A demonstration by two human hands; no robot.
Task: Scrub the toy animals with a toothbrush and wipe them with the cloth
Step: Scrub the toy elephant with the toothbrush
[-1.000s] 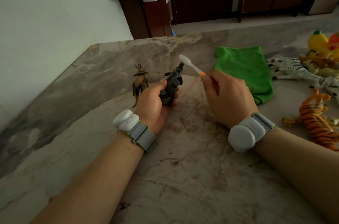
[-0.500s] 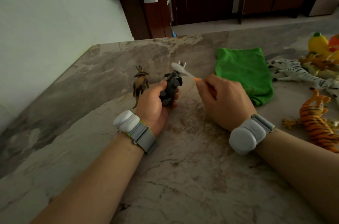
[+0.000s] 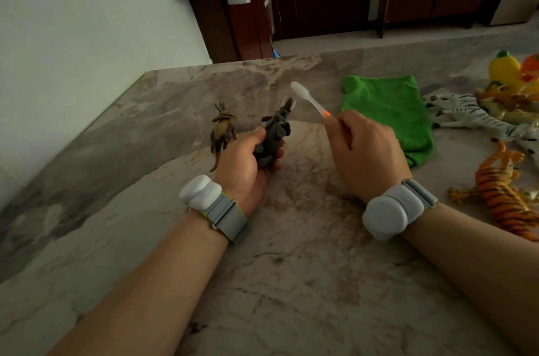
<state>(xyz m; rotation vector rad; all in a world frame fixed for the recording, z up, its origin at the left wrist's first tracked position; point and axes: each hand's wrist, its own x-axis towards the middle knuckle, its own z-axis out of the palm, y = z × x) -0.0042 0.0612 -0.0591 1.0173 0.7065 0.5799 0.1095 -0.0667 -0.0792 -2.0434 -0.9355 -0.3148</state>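
Nearest me, both my forearms lie out over the marbled worktop (image 3: 291, 282), a grey band with a white pod on each wrist. My left hand (image 3: 248, 157) is up off the surface, fingers and thumb curled round the body of the grey toy animal (image 3: 274, 134), its head end poking up and away from me above my fist. My right hand (image 3: 367, 151) is just beside it, fingers closed in a pinch on the orange end of the toothbrush (image 3: 309, 99); the white brush head slants up and to the left, sitting just past the grey toy's head, and I cannot tell whether the bristles touch it. Over by the worktop's right edge the orange striped tiger (image 3: 501, 195) lies on its side. Just behind my left hand a brown horned toy (image 3: 223, 128) stands upright. Beyond my right hand the green cloth (image 3: 388, 110) lies flat on the worktop, its near corner hidden by my knuckles. Right of the cloth a zebra (image 3: 472, 115) lies on its side, and further back, toward the far right corner, a yellow toy (image 3: 504, 68) sits in a heap of other figures.
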